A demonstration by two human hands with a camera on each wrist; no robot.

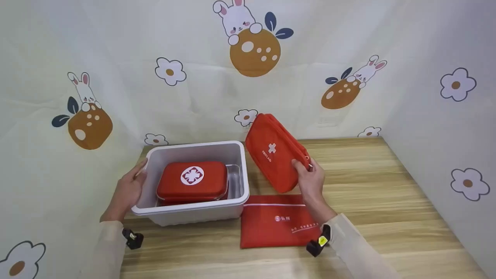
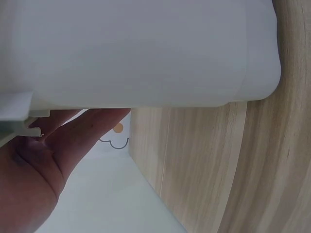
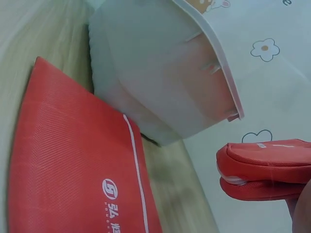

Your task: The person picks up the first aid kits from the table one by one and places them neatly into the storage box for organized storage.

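A red first aid pouch (image 1: pixel 271 166) with a white cross is held up, tilted, by my right hand (image 1: pixel 312 183), thumb on its front and fingers behind. In the right wrist view the same pouch (image 3: pixel 267 162) shows its zipped edge. My left hand (image 1: pixel 128 189) grips the left rim of a white plastic bin (image 1: pixel 197 214); the left wrist view shows its fingers passing behind the bin's wall (image 2: pixel 146 58). Inside the bin lies a red hard-shell first aid case (image 1: pixel 170 180) with a white cross emblem, beside a clear plastic container (image 1: pixel 235 180).
A flat red pouch (image 1: pixel 267 230) with white lettering and a white line lies on the wooden table (image 1: pixel 368 217), right of the bin and below the raised pouch. Printed cloth walls (image 1: pixel 310 89) with rabbits and flowers enclose the back and both sides.
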